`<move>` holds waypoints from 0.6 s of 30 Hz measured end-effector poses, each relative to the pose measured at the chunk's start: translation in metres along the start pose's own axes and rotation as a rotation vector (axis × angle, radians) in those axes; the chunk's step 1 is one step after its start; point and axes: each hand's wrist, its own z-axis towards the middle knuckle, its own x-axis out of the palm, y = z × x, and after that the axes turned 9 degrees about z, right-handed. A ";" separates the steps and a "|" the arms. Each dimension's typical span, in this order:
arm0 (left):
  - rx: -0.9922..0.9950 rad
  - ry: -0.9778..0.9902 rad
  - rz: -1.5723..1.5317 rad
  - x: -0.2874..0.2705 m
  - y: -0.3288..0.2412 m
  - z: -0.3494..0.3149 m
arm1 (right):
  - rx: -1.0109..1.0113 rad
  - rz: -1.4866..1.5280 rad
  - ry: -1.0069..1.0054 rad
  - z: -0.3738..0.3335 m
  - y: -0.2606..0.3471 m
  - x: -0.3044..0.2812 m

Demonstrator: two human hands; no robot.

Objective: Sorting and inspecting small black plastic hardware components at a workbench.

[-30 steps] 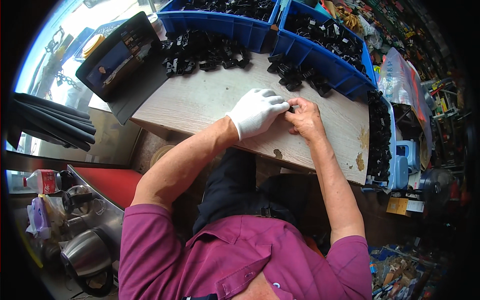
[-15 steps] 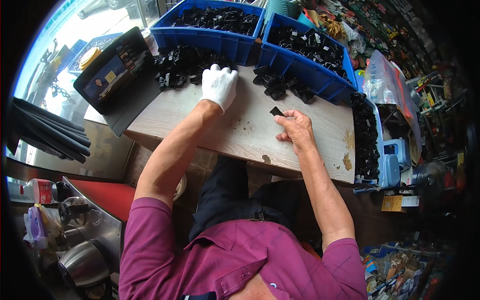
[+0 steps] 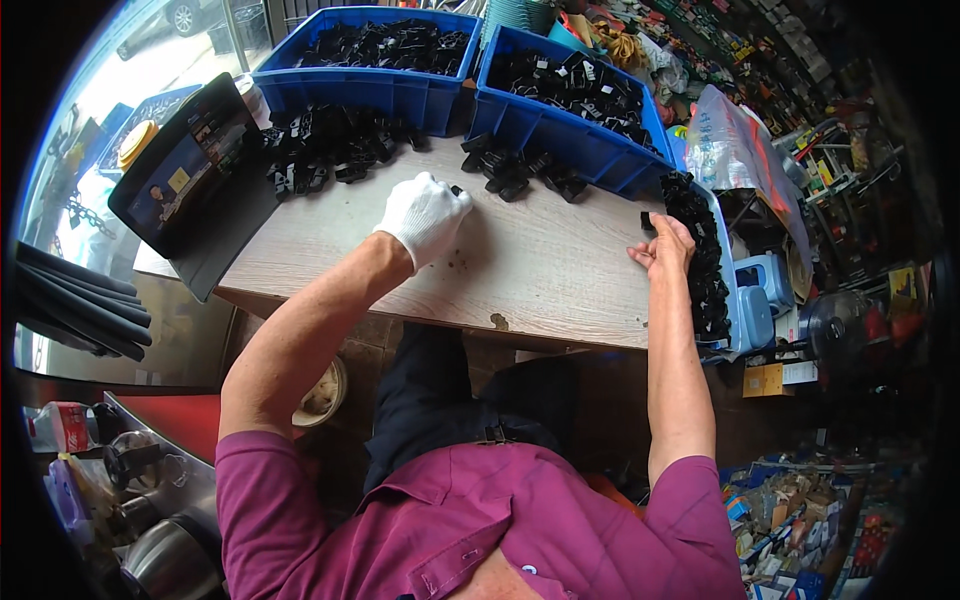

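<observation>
My left hand (image 3: pixel 425 215), in a white knitted glove, is closed over the table, and a small black piece (image 3: pixel 456 190) shows at its fingertips. My bare right hand (image 3: pixel 668 245) is at the table's right edge, beside a light-blue bin (image 3: pixel 735 270) full of black parts. A small black part (image 3: pixel 648 221) is pinched between its thumb and fingers; its exact kind is too small to make out. Two loose piles of similar black parts, a left pile (image 3: pixel 330 148) and a right pile (image 3: pixel 508 172), lie at the back of the wooden table (image 3: pixel 560 270).
Behind the piles stand a left blue bin (image 3: pixel 360 95) and a right blue bin (image 3: pixel 560 130), both filled with black parts. A tablet (image 3: pixel 185 175) in a dark case leans at the left. A plastic bag (image 3: pixel 735 150) and a blue container (image 3: pixel 765 285) are off to the right.
My left hand has drawn back from the left pile toward me, now with a black piece at its fingertips. My right hand has carried its black part rightward to the bin's edge.
</observation>
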 end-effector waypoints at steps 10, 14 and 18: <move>0.035 0.266 -0.153 -0.011 0.013 0.013 | -0.012 -0.302 0.365 -0.025 -0.010 0.059; 0.015 0.147 -0.113 -0.008 0.006 0.009 | -0.097 -0.389 0.397 -0.016 -0.017 0.077; 0.004 -0.068 -0.059 -0.002 0.004 0.001 | -0.162 -0.529 0.378 -0.017 -0.018 0.086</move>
